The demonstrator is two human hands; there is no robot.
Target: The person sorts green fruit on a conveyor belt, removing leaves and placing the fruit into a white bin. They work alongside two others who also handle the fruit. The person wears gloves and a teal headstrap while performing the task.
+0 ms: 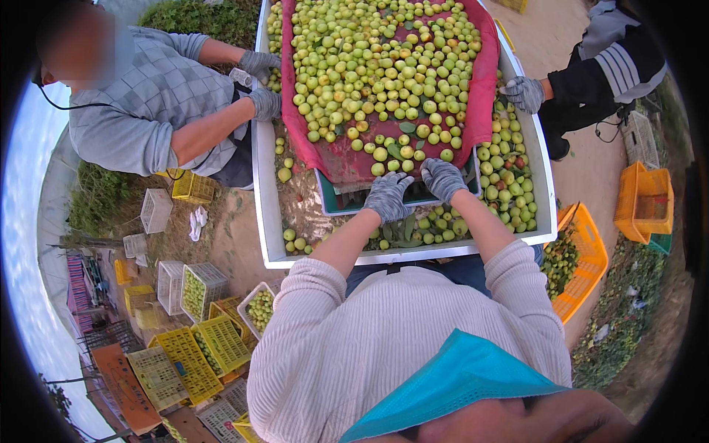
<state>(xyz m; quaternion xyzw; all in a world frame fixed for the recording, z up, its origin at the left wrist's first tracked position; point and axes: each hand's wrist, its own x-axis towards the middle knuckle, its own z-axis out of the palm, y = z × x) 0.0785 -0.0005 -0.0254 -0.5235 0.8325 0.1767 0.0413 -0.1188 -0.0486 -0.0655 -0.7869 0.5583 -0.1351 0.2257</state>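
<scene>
Both my hands wear grey knit gloves and meet the near end of a red cloth-covered sorting surface (pixel 340 158). My left hand (pixel 389 195) lies with its fingers apart at the lower edge, just below a few fruits. Close beside it, my right hand (pixel 442 178) has its fingers bent over the edge; whether anything is under them is hidden. Small round green fruits (pixel 382 83), jujube-like, cover the cloth, with some loose leaves (pixel 407 127) among them. A green crate (pixel 339 209) shows beneath the cloth's near end. All of this sits inside a large white-rimmed bin (pixel 407 256).
More fruits (pixel 504 171) fill the bin's right side. Gloved hands of one co-worker (pixel 266 105) rest at the left rim, another's gloved hand (pixel 523 94) at the right. An orange basket (pixel 590 271) stands right; yellow crates (pixel 188 365) and white crates (pixel 206 285) stand left.
</scene>
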